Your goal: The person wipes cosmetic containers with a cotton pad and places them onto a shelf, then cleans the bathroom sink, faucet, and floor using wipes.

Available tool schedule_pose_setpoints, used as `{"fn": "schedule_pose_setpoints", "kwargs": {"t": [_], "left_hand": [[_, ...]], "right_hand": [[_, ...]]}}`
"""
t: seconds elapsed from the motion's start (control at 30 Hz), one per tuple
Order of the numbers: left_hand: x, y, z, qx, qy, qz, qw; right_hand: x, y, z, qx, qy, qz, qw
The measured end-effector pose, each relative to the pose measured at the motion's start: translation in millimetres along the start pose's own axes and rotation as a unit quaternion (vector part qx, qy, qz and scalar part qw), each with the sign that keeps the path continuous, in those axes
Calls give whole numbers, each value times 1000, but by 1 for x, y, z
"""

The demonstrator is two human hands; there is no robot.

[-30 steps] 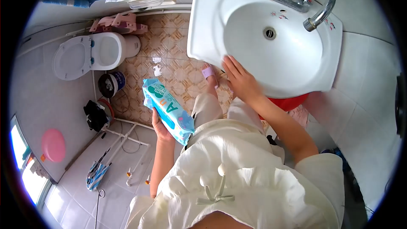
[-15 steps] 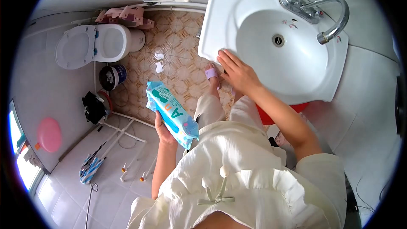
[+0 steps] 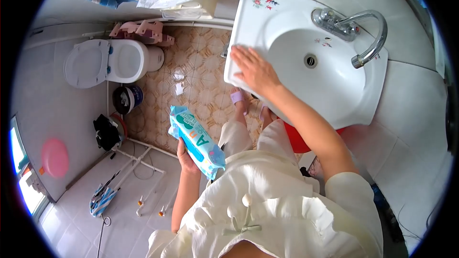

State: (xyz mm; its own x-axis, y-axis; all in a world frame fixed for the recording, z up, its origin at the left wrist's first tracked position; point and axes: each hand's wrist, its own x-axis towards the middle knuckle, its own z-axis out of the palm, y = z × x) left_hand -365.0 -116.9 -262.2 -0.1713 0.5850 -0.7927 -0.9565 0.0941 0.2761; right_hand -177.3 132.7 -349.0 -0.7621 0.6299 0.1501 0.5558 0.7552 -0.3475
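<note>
My left hand is wrapped round the lower side of a light blue pack of wet wipes, which has a blue flap and large "An" lettering. The pack tilts in front of my left thigh. My right hand lies flat on the left rim of the white washbasin, its fingers stretched out. Whether anything thin lies under that palm is hidden. To the right, the bowl has a drain and a curved chrome tap over its far edge.
A red basin is under the washbasin. Left stand a toilet with its lid up, a dark bucket and a pink folded stool. White pieces lie on the tiled floor. A pink round thing is on the wall.
My right hand has slid left and farther along the washbasin's rim. The view has tilted, so the room sits lower. The pack stays in my left hand.
</note>
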Motion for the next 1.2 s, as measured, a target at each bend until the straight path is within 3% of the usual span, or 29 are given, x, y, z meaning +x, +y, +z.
{"fn": "schedule_pose_setpoints", "kwargs": {"t": [0.07,0.13,0.2,0.27,0.33,0.4,0.47,0.5,0.57,0.63,0.7,0.8,0.87,0.93,0.97,1.1,1.17,1.2], "left_hand": [[0,2,6,14,16,5,1000],[0,1,12,20,5,3,1000],[-1,1,18,21,12,-18,1000],[-1,2,19,23,-5,-18,1000],[4,0,10,2,-27,-37,999],[7,0,3,-12,-34,-50,998],[8,2,0,-15,-14,-45,999],[9,4,0,-13,-15,-45,999],[10,5,0,-12,-14,-33,999],[9,7,2,-9,-1,-21,1000],[9,8,4,-4,2,-15,1000],[10,11,2,0,-6,-22,1000],[13,11,2,1,-19,-31,999],[9,8,7,5,-12,-24,1000],[11,8,-1,-5,-20,-37,999],[4,8,5,48,-50,-12,998],[7,8,-2,34,-43,-12,998],[6,8,-5,20,-38,-15,999]], "right_hand": [[32,39,-5,-54,57,41,996],[57,77,-22,-10,69,169,983],[62,117,-19,-123,129,217,960],[55,130,-23,-185,157,331,912],[59,129,-22,-192,152,369,897],[77,121,-12,-191,178,462,847],[106,115,-1,-165,197,445,858],[122,107,2,-175,150,417,879],[142,94,16,-118,174,340,916],[147,93,17,-108,184,307,928],[145,103,11,-117,170,202,958],[137,115,-2,-100,168,156,968],[145,105,5,-122,205,178,955],[150,88,7,-167,85,171,967],[150,84,3,-99,124,152,976],[146,91,0,-51,108,160,980],[130,85,4,-41,173,140,974],[119,74,5,-26,137,117,983]]}}
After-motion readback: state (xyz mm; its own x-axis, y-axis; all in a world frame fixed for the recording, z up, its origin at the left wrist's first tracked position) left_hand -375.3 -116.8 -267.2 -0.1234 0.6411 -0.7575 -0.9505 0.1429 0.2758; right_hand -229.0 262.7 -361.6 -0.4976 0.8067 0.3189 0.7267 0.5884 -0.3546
